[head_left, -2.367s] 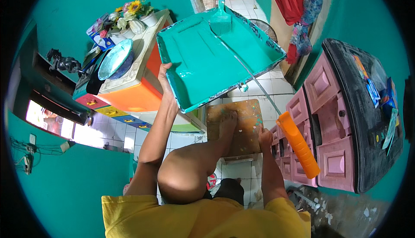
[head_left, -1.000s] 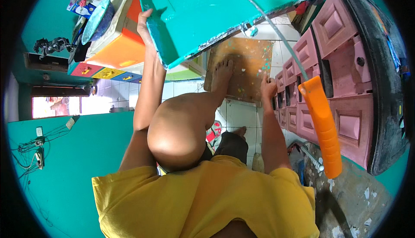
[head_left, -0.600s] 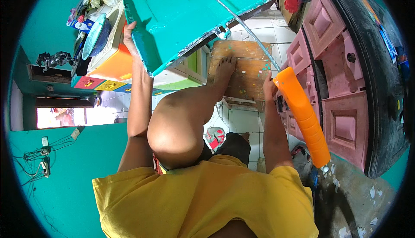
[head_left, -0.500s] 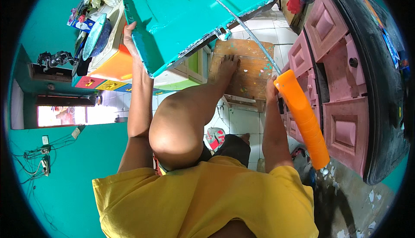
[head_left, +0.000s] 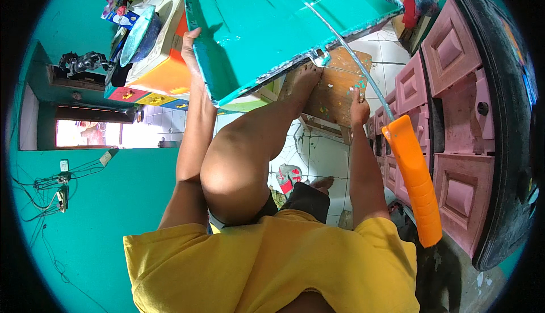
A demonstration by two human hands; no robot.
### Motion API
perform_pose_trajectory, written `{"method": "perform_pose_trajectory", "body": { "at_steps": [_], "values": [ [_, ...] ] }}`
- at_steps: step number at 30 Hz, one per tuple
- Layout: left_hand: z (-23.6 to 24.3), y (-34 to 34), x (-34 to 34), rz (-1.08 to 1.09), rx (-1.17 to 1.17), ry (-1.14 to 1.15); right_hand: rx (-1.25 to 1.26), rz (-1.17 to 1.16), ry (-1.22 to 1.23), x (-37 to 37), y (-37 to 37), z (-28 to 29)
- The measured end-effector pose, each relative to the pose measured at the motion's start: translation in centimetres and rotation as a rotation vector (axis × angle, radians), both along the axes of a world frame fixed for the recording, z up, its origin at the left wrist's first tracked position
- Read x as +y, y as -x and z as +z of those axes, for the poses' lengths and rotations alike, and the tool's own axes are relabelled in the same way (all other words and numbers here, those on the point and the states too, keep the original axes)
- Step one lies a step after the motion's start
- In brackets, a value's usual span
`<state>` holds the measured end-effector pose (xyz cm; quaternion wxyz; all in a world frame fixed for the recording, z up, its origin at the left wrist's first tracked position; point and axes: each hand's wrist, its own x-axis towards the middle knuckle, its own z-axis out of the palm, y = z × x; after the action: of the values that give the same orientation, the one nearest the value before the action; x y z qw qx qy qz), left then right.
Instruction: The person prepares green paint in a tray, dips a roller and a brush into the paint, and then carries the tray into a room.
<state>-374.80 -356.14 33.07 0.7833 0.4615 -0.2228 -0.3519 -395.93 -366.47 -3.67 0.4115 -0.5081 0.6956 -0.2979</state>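
Note:
My left hand [head_left: 192,50] grips the left rim of a wide paint tray [head_left: 244,34], which is coated in wet teal paint and held up at a tilt. A paint roller lies across the tray, its metal rod [head_left: 346,46] running over the near rim; its far end is cut off by the picture's top edge. Its orange handle [head_left: 415,182] juts out toward me on the right. My right hand [head_left: 359,108] is just left of the rod and handle, apart from them, thumb raised and nothing visible in it; its other fingers are partly hidden.
My bare foot [head_left: 306,77] rests on a paint-spotted wooden stool [head_left: 335,94] below the tray. Pink panelled furniture [head_left: 457,193] with a black padded edge stands close on the right. A colourful drawer cabinet [head_left: 162,77] holding flowers and a bowl is at left. Cables hang on the teal wall [head_left: 130,228].
Tray and roller appear farther right and slightly lower in the picture, as do the surroundings. My right hand now shows a wider gap from the orange handle. My left hand keeps its hold.

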Motion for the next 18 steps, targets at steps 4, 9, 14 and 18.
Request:
{"method": "perform_pose_trajectory", "body": {
  "at_steps": [4, 9, 14, 18],
  "values": [
    [0.1, -1.2, 0.3, 0.008, -0.002, -0.035, 0.026, 0.019, 0.26, 1.3, -0.9, -2.2],
    [0.4, -1.0, 1.2, 0.062, -0.001, -0.068, 0.038, 0.089, 0.082, 2.3, -0.4, 1.3],
    [0.1, -1.6, 2.2, 0.051, -0.026, -0.066, 0.098, 0.082, 0.088, 1.4, -0.6, -0.2],
    [-0.4, -0.7, 2.6, 0.043, 0.1, -0.002, 0.279, 0.179, -0.11, -2.2, 1.6, -1.1]
  ]
}}
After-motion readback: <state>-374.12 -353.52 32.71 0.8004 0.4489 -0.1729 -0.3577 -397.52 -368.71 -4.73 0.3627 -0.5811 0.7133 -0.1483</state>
